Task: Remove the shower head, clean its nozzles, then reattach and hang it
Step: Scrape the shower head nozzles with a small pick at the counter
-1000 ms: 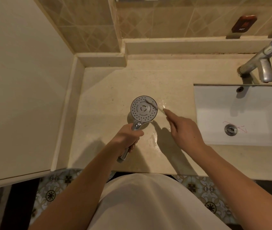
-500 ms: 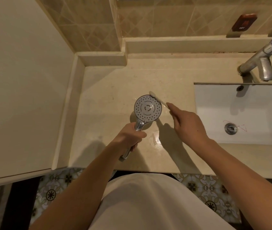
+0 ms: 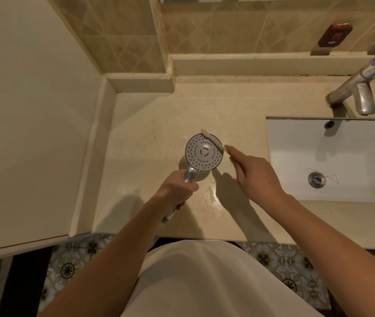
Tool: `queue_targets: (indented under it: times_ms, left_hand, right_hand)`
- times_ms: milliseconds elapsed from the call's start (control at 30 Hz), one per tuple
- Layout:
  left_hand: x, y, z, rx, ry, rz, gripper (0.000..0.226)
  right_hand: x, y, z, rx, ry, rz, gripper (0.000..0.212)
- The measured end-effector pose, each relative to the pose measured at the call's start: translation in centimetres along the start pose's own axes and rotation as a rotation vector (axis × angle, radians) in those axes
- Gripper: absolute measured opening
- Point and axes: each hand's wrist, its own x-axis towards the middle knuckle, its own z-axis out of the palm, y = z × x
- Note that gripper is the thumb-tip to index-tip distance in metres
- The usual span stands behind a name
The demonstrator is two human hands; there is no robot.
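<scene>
A detached chrome shower head (image 3: 203, 154) is held over the beige countertop (image 3: 149, 124), its round grey nozzle face turned up. My left hand (image 3: 177, 188) is closed around its chrome handle, whose lower end sticks out below my fist. My right hand (image 3: 257, 172) grips a white toothbrush (image 3: 212, 139) by its handle. The brush head lies across the upper right rim of the nozzle face. No hose is attached to the shower head.
A white sink (image 3: 333, 156) with a metal drain (image 3: 316, 178) is set in the counter at the right, under a chrome tap (image 3: 360, 88). A wet patch (image 3: 212, 193) shines on the counter below the shower head. A raised ledge (image 3: 250, 67) and tiled wall run behind.
The toothbrush has moved up and left along the top right of the nozzle face. My left hand has tilted the shower head slightly; both hands keep their grips.
</scene>
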Motion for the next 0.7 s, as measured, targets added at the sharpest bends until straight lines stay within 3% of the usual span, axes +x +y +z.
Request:
queue_targets:
  times_ms: [133, 333, 500, 700]
  left_hand:
    - [0.1, -0.1, -0.1, 0.045, 0.023, -0.056, 0.019]
    - [0.4, 0.1, -0.2, 0.08, 0.024, -0.039, 0.015]
    - [0.5, -0.1, 0.0, 0.121, 0.018, -0.055, 0.02]
    - [0.4, 0.1, 0.2, 0.116, 0.009, -0.087, 0.019]
  right_hand:
    - [-1.7, -0.7, 1.0, -0.065, -0.225, -0.085, 0.047]
    - [0.6, 0.7, -0.1, -0.026, 0.019, 0.071, 0.042]
    - [-0.4, 0.0, 0.6, -0.002, -0.059, -0.003, 0.045]
    - [-1.9, -0.8, 2.5, -0.154, -0.253, -0.149, 0.048]
